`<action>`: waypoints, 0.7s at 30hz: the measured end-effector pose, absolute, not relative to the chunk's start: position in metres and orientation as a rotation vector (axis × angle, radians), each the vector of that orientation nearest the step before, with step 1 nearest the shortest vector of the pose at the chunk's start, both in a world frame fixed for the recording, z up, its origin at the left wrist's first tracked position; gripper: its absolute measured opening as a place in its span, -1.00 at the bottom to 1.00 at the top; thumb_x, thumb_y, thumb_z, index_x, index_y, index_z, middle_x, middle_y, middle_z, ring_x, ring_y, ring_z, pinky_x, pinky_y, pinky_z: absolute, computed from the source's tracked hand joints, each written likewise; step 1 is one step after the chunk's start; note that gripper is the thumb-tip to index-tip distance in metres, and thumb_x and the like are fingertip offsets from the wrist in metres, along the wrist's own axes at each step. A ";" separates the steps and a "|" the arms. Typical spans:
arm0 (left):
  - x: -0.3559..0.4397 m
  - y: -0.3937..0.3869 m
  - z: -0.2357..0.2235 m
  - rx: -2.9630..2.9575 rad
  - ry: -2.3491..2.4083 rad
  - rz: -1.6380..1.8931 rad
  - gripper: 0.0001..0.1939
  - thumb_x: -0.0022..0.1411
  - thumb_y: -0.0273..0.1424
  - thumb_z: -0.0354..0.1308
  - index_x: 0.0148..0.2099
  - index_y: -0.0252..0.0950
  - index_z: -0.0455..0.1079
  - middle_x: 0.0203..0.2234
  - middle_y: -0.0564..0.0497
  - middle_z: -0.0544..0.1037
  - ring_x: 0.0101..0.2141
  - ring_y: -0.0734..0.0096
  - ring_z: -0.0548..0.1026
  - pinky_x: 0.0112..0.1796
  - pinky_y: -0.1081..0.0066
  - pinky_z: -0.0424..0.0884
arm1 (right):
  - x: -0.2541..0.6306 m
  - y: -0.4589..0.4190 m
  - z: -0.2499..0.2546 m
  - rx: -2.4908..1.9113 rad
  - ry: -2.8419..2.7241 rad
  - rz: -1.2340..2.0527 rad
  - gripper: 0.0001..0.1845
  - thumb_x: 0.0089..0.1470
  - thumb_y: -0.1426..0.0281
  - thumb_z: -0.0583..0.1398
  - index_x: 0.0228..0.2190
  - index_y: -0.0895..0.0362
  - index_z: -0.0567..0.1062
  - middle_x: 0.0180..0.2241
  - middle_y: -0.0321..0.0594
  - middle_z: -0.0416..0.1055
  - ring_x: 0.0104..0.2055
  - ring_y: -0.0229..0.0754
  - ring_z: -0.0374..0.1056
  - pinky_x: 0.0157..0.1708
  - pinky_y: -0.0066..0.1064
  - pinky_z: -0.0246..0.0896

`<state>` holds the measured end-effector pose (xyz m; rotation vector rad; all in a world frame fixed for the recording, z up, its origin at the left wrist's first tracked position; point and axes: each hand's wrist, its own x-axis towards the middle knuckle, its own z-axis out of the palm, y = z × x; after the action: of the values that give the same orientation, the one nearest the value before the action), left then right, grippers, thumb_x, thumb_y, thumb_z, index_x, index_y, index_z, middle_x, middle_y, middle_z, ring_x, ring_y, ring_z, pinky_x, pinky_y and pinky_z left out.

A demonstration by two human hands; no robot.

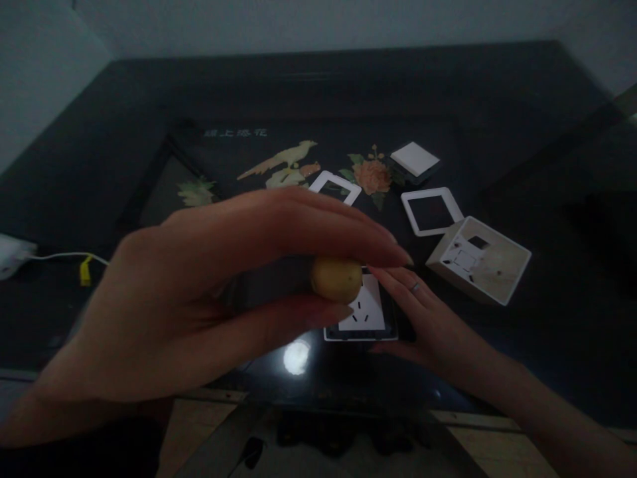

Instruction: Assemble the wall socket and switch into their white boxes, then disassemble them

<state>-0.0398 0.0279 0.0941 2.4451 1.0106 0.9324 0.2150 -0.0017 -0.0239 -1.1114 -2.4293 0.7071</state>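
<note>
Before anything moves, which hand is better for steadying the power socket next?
Probably the right hand, since it's at the edge of the power socket. The left hand is busy gripping a rounded yellow object between thumb and fingers.

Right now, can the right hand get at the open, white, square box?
Probably yes: the box sits close to the right hand and nothing visible blocks the way, though that hand seems busy holding the white, slotted socket.

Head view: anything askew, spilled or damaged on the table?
Slightly odd: the open white box sits skewed at right, its corner overlapping the white frame in view; whether they touch is unclear. No spill or damage shows, though it's dim and the left hand hides part of the socket panel.
</note>
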 end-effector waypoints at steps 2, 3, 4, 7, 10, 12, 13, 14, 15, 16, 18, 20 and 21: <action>-0.045 0.032 0.094 2.419 1.026 0.839 -0.77 0.34 -0.13 0.13 0.02 0.11 0.43 -0.08 0.25 0.54 -0.16 0.35 0.58 -0.21 0.36 0.56 | 0.215 -0.002 -0.023 -1.115 -2.419 0.758 0.16 -0.05 0.30 0.40 0.35 -0.04 -0.19 0.29 0.06 0.10 0.34 0.16 0.04 0.21 0.10 0.17; -0.047 0.034 0.094 2.420 1.032 0.826 -0.76 0.31 -0.10 0.15 0.02 0.12 0.43 -0.09 0.24 0.53 -0.17 0.36 0.57 -0.20 0.36 0.54 | 0.216 -0.002 -0.023 -1.116 -2.410 0.787 0.16 -0.05 0.28 0.40 0.35 -0.05 -0.19 0.30 0.05 0.08 0.35 0.16 0.03 0.21 0.10 0.15; -0.049 0.035 0.094 2.432 1.044 0.840 -0.75 0.30 -0.09 0.17 0.02 0.13 0.43 -0.11 0.24 0.53 -0.19 0.36 0.57 -0.21 0.35 0.52 | 0.216 -0.002 -0.022 -1.116 -2.401 0.814 0.16 -0.05 0.27 0.40 0.35 -0.06 -0.19 0.31 0.04 0.05 0.35 0.16 0.01 0.22 0.11 0.13; -0.049 0.036 0.094 2.451 1.083 0.811 -0.74 0.31 -0.09 0.15 0.04 0.16 0.42 -0.15 0.25 0.53 -0.21 0.39 0.55 -0.25 0.38 0.49 | 0.218 -0.002 -0.021 -1.143 -2.370 0.874 0.16 -0.05 0.28 0.40 0.35 -0.10 -0.19 0.34 0.01 -0.02 0.37 0.13 -0.03 0.24 0.10 0.09; -0.048 0.035 0.094 2.414 1.120 0.794 -0.74 0.33 -0.09 0.11 0.04 0.14 0.43 -0.16 0.23 0.54 -0.21 0.38 0.55 -0.28 0.38 0.50 | 0.219 -0.002 -0.021 -1.151 -2.351 0.902 0.15 -0.04 0.33 0.40 0.35 -0.11 -0.18 0.35 -0.01 -0.02 0.38 0.09 -0.03 0.26 0.08 0.06; -0.047 0.034 0.094 2.396 1.117 0.800 -0.74 0.34 -0.10 0.10 0.05 0.12 0.43 -0.18 0.20 0.55 -0.21 0.34 0.56 -0.30 0.36 0.52 | 0.219 -0.002 -0.022 -1.134 -2.344 0.907 0.16 -0.05 0.37 0.40 0.35 -0.12 -0.20 0.35 -0.02 -0.02 0.38 0.07 -0.04 0.27 0.07 0.03; -0.048 0.034 0.094 2.388 1.114 0.802 -0.73 0.34 -0.10 0.10 0.05 0.11 0.43 -0.18 0.19 0.56 -0.21 0.33 0.56 -0.29 0.36 0.52 | 0.219 -0.002 -0.023 -1.127 -2.341 0.911 0.17 -0.05 0.39 0.39 0.35 -0.12 -0.20 0.36 -0.03 -0.02 0.39 0.06 -0.06 0.28 0.07 0.02; -0.048 0.035 0.094 2.386 1.111 0.803 -0.73 0.34 -0.10 0.10 0.05 0.10 0.43 -0.18 0.18 0.56 -0.22 0.32 0.56 -0.28 0.35 0.52 | 0.219 -0.002 -0.023 -1.125 -2.337 0.913 0.17 -0.05 0.41 0.39 0.35 -0.12 -0.20 0.36 -0.03 -0.01 0.39 0.05 -0.06 0.28 0.07 0.02; -0.049 0.035 0.094 2.387 1.111 0.799 -0.73 0.34 -0.10 0.10 0.05 0.10 0.43 -0.18 0.17 0.56 -0.22 0.32 0.57 -0.27 0.35 0.52 | 0.219 -0.002 -0.023 -1.128 -2.333 0.917 0.17 -0.05 0.42 0.39 0.35 -0.12 -0.20 0.36 -0.04 -0.01 0.39 0.05 -0.07 0.28 0.06 0.02; -0.049 0.035 0.094 2.387 1.112 0.795 -0.73 0.34 -0.10 0.10 0.05 0.10 0.43 -0.18 0.17 0.55 -0.22 0.32 0.57 -0.27 0.36 0.52 | 0.219 -0.002 -0.023 -1.129 -2.330 0.923 0.16 -0.05 0.42 0.39 0.35 -0.12 -0.19 0.36 -0.04 -0.01 0.39 0.04 -0.07 0.28 0.06 0.02; -0.050 0.036 0.095 2.395 1.112 0.785 -0.72 0.34 -0.10 0.10 0.06 0.10 0.42 -0.19 0.17 0.54 -0.23 0.35 0.57 -0.27 0.38 0.52 | 0.219 -0.002 -0.023 -1.136 -2.322 0.934 0.16 -0.05 0.44 0.39 0.34 -0.12 -0.18 0.36 -0.05 0.00 0.39 0.03 -0.06 0.29 0.04 0.01; -0.050 0.036 0.095 2.394 1.110 0.781 -0.73 0.35 -0.11 0.10 0.06 0.10 0.41 -0.18 0.18 0.53 -0.22 0.37 0.56 -0.26 0.41 0.53 | 0.219 -0.002 -0.021 -1.126 -2.316 0.952 0.14 -0.05 0.45 0.39 0.34 -0.13 -0.16 0.36 -0.08 0.00 0.40 0.01 -0.08 0.29 0.03 0.01; -0.049 0.035 0.095 2.392 1.101 0.788 -0.75 0.35 -0.13 0.10 0.05 0.10 0.41 -0.18 0.19 0.53 -0.21 0.38 0.57 -0.24 0.41 0.54 | 0.220 -0.001 -0.021 -1.121 -2.313 0.965 0.14 -0.05 0.47 0.38 0.34 -0.14 -0.14 0.36 -0.09 0.00 0.40 0.00 -0.09 0.30 0.02 0.00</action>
<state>-0.0495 0.0355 0.0946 2.3923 1.1014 0.7885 0.2197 -0.0013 -0.0209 -1.1212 -2.3131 0.9649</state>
